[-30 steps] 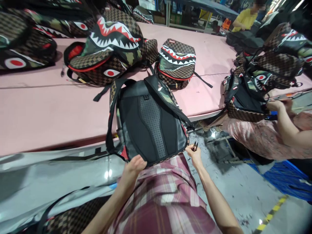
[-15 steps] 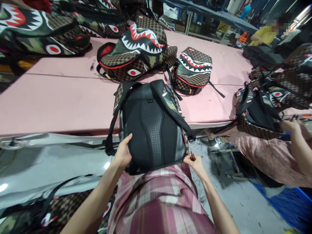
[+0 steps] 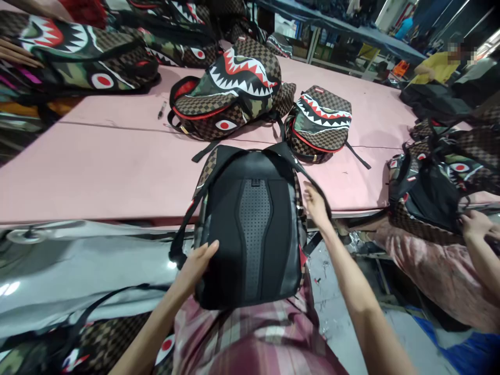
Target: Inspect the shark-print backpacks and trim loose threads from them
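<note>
A backpack (image 3: 253, 229) lies face down at the pink table's near edge, its black padded back panel facing up and its bottom end resting on my lap. My left hand (image 3: 195, 263) is pressed flat on its lower left corner. My right hand (image 3: 315, 205) is at the upper right side, fingers around the right shoulder strap (image 3: 310, 179). The small snips seen earlier in that hand are hidden.
Two shark-mouth checkered backpacks (image 3: 230, 96) (image 3: 322, 122) lie further back on the pink table (image 3: 97, 166), with a marker (image 3: 161, 109) to their left. More bags are piled at left and right. A co-worker's hands (image 3: 474, 224) hold another bag at right.
My right hand moved from the bag's bottom right corner up to its right strap. My left hand shifted slightly on the lower left. The bag slid toward me.
</note>
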`<state>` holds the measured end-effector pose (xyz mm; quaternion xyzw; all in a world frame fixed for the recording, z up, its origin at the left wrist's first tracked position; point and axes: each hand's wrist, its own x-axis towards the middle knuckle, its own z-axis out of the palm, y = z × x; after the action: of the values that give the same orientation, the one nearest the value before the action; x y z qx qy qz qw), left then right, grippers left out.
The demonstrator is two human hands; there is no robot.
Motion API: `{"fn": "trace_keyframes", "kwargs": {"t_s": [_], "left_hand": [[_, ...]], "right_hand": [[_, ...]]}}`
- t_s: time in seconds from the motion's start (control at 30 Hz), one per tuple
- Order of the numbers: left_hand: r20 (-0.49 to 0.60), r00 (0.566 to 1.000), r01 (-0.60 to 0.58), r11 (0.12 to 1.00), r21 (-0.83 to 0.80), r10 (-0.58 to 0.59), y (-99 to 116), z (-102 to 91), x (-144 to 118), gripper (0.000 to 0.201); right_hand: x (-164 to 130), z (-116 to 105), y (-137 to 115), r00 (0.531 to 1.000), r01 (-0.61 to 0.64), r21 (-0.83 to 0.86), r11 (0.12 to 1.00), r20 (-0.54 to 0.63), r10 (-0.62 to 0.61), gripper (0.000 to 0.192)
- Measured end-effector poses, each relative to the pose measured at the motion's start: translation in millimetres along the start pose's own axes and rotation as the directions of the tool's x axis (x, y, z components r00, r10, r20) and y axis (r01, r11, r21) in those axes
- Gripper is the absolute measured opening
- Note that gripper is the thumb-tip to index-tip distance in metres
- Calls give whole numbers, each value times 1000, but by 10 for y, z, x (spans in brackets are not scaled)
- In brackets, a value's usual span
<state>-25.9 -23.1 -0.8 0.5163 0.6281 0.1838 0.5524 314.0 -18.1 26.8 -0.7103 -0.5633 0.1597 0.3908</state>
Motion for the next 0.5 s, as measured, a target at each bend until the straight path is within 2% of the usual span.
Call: {"fn": "trace_keyframes", "kwargs": {"t_s": [0.03, 0.1, 0.17, 0.2, 0.27, 0.3, 0.33, 0.37, 0.43, 0.5], "left_hand": [[2, 998, -62, 970, 235, 63, 30, -79, -22, 33], [-17, 984, -128, 769, 627, 177, 171, -220, -33, 33], [-12, 944, -195, 588, 785, 329, 424, -284, 65, 32], [0, 909, -251, 549, 797, 416, 582, -276, 172, 32], [104, 808, -461, 513, 724, 580, 927, -184, 499, 31], [129, 756, -533, 488, 692, 642, 1097, -114, 701, 32], [161, 706, -574, 424, 700, 689, 1253, -40, 910, 33], [203, 683, -588, 364, 722, 702, 1391, 29, 1111, 33], [275, 667, -615, 302, 729, 693, 1583, 129, 1437, 31], [351, 662, -652, 279, 705, 662, 1636, 175, 1606, 28]], "right_hand": [[141, -91, 40, 1000, -3, 6, 1000, -20, 3, 38], [361, -176, 26, 999, 35, 17, 999, 10, -35, 36], [522, -109, -81, 987, 123, 12, 992, 107, -124, 33], [595, -31, -151, 974, 167, -3, 986, 158, -164, 32], [745, 161, -287, 950, 229, -90, 969, 239, -202, 33], [825, 252, -345, 938, 253, -168, 953, 283, -199, 34], [905, 328, -393, 923, 280, -267, 922, 338, -183, 35], [984, 385, -434, 904, 313, -366, 876, 398, -157, 34], [1113, 443, -498, 855, 390, -499, 774, 509, -103, 28], [1169, 448, -552, 814, 441, -533, 722, 577, -72, 21]]}}
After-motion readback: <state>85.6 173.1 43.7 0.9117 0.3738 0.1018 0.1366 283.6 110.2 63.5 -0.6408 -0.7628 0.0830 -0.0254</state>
